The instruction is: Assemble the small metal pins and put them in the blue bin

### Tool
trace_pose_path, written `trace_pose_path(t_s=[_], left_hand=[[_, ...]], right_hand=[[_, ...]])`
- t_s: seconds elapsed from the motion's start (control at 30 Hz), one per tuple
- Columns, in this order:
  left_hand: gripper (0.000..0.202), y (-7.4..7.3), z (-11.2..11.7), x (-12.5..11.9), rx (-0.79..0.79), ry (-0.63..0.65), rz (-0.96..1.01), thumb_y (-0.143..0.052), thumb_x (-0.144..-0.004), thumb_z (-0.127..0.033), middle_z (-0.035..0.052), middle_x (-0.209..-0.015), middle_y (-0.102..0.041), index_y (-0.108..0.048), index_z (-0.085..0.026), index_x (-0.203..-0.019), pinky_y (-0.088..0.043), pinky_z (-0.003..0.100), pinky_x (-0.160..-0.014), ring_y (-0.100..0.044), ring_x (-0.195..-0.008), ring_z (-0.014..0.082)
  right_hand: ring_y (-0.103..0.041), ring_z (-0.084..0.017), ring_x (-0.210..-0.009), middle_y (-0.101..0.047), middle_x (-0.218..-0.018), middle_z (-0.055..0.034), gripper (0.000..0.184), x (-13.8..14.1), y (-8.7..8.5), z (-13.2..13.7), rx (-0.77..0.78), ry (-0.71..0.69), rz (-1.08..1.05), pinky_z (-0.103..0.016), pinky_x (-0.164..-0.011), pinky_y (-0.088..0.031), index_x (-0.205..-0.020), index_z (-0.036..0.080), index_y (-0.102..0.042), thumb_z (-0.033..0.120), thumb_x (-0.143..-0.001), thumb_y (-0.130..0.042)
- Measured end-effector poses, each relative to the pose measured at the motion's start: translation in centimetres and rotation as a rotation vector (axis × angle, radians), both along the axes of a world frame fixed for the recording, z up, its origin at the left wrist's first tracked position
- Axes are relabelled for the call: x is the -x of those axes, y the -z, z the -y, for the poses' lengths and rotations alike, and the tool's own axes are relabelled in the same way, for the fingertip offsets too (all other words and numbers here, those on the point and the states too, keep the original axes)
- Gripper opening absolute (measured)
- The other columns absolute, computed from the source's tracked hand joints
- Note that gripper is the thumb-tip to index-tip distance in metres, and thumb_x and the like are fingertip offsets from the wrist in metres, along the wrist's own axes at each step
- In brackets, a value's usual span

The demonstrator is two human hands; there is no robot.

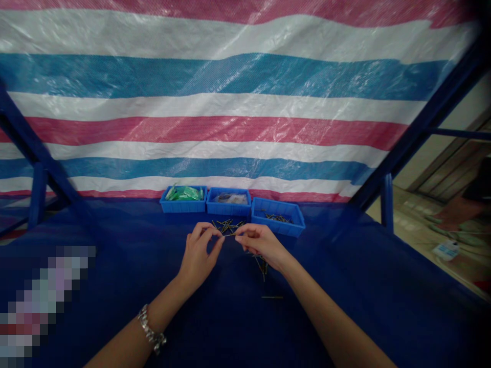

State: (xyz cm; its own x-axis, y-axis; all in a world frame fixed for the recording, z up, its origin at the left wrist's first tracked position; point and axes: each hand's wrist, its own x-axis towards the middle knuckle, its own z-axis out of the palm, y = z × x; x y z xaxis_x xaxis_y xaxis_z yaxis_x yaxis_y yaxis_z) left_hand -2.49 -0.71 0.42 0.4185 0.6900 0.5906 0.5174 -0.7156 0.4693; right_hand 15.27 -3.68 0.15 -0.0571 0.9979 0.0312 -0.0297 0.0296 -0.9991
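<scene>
My left hand (199, 253) and my right hand (259, 243) meet over a dark blue table (115, 286). Both pinch the ends of one thin metal pin (229, 234) held level between their fingertips. A metal bracelet (151, 332) is on my left wrist. Just behind the hands lies a small heap of thin pins (227, 225). Several more pins (263, 266) lie under and in front of my right wrist, and one single pin (272, 297) lies apart, closer to me.
Three blue trays stand in a row at the back: the left tray (183, 206) holds green packets, the middle tray (229, 208) a clear bag, the right tray (278, 223) more pins. A striped tarpaulin (230, 102) hangs behind. Blue frame posts (387, 202) stand on either side.
</scene>
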Motion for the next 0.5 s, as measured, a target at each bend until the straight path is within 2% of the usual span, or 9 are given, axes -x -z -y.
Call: trace_pose_path(t_s=[0.5], left_hand=[[0.011, 0.5, -0.31, 0.01, 0.014, 0.052, -0.007, -0.047, -0.082, -0.024, 0.0067, -0.097, -0.045, -0.055, -0.016, -0.083, -0.043, 0.03, -0.072, -0.051, -0.08, 0.014]], right_hand=[[-0.036, -0.004, -0.037, -0.052, -0.049, 0.0042, 0.027, 0.04, -0.2, 0.09, -0.055, -0.003, 0.054, -0.018, -0.037, -0.022, -0.083, 0.015, -0.061, 0.034, -0.065, -0.065]])
